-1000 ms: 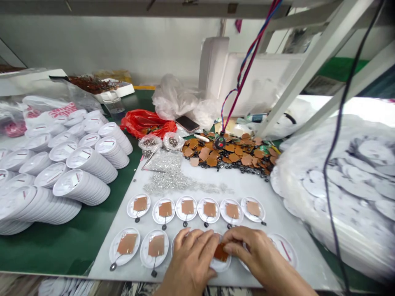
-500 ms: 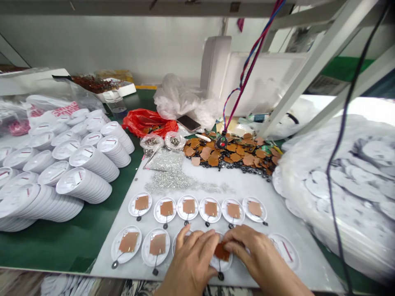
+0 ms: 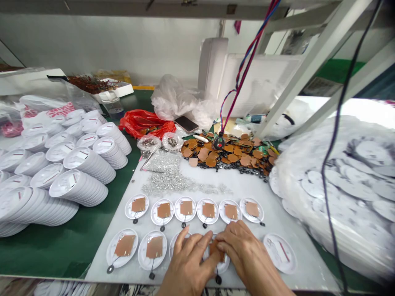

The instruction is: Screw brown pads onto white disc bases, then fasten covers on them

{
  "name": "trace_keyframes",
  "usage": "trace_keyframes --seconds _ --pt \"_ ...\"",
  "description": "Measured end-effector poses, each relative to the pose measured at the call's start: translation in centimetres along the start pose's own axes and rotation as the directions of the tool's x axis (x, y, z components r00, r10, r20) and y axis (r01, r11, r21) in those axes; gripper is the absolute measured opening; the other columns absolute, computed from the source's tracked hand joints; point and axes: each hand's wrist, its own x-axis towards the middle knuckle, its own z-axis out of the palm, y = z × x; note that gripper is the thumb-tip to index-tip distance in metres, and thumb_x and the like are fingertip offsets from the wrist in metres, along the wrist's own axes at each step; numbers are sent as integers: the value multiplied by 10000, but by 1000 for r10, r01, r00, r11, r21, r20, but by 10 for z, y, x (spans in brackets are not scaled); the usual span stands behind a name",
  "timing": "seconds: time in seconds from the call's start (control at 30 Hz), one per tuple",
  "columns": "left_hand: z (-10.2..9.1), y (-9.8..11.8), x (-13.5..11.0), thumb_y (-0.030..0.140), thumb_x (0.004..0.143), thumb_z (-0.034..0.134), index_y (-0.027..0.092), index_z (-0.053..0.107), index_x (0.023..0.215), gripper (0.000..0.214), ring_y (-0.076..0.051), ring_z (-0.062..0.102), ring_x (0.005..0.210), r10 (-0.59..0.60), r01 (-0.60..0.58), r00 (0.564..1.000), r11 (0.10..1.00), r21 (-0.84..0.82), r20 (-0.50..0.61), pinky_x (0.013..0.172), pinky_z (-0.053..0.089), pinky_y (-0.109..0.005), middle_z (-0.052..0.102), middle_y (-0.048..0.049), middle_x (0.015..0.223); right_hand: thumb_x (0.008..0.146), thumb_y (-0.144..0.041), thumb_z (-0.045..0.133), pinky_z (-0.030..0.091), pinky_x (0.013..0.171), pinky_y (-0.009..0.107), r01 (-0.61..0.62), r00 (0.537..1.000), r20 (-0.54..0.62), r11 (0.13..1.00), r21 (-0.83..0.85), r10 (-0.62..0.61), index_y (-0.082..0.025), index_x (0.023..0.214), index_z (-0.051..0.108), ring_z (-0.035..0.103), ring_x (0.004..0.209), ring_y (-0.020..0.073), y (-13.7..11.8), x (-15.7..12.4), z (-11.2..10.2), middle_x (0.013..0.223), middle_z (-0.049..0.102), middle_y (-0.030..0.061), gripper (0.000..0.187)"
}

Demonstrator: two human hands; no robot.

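My left hand and my right hand meet over a white round disc at the front of the white board. Fingers of both hands pinch and press a small brown square board on that disc. A black ring on a wire hangs from it toward the board's front edge. To the left lie two finished discs with brown squares. A bare white disc with a red mark lies right of my right hand. Behind my hands runs a row of several discs with brown squares.
A pile of loose brown squares and black rings lies at the board's far end beside scattered small silver parts. Stacks of white discs cover the green table on the left. A large bag of white discs fills the right. Cables hang down.
Both hands have drawn closer together over the disc, and the brown square is more covered by my fingers. The wire with the black ring now shows below the disc.
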Motion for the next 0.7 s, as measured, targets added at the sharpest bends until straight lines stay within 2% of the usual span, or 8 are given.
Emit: trace_keyframes --seconds 0.1,0.17,0.27,0.37,0.47,0.53,0.7 --pt "11 -3 -3 241 1017 583 250 709 1178 205 -213 645 1066 54 -52 989 999 14 -139 1152 313 -492 718 -62 1265 907 -49 524 546 613 327 -16 999 -32 1000 -9 15 -213 789 734 672 763 250 -1 -3 9 748 661 58 292" --pt "15 -5 -4 223 1023 538 243 720 1149 222 -216 632 1074 74 -73 980 997 8 -186 1166 281 -494 711 -73 1269 933 -62 492 552 617 338 -11 999 -38 1000 -8 11 -216 791 721 664 753 248 1 -5 8 752 658 59 310" --pt "14 -5 -4 206 1025 535 239 718 1109 204 -209 625 1088 78 -81 973 997 -5 -215 1184 261 -484 714 -76 1257 971 -88 484 582 681 345 52 998 -35 998 36 -51 -223 991 715 677 826 243 9 -8 -7 881 704 72 268" --pt "9 -5 -4 200 1014 587 243 707 1085 146 -198 623 1104 85 -85 976 996 5 -200 1196 258 -470 709 -70 1274 999 -117 505 592 762 351 127 991 -43 991 46 -125 -241 1136 666 682 931 243 15 -12 -29 1021 723 83 246" --pt "7 -6 -5 176 1003 601 251 699 1135 180 -194 613 1137 113 -110 985 993 35 -133 1215 229 -470 691 -70 1313 1002 -125 514 586 760 372 129 989 75 992 16 -130 -252 1082 677 672 922 249 12 -14 -37 997 705 75 221" --pt "10 -6 -5 178 1003 596 249 706 1120 176 -194 609 1127 120 -114 981 992 45 -151 1223 214 -470 689 -70 1308 991 -124 536 583 729 364 106 985 136 994 6 -106 -240 1035 687 665 894 248 9 -13 -32 954 682 73 195" --pt "21 -4 -4 202 1024 557 235 722 1007 169 -189 622 1064 81 -79 954 997 18 -290 1219 228 -467 716 -65 1233 936 -41 525 568 722 334 110 977 177 993 34 -115 -221 965 697 649 871 227 10 -8 -10 922 669 66 251"
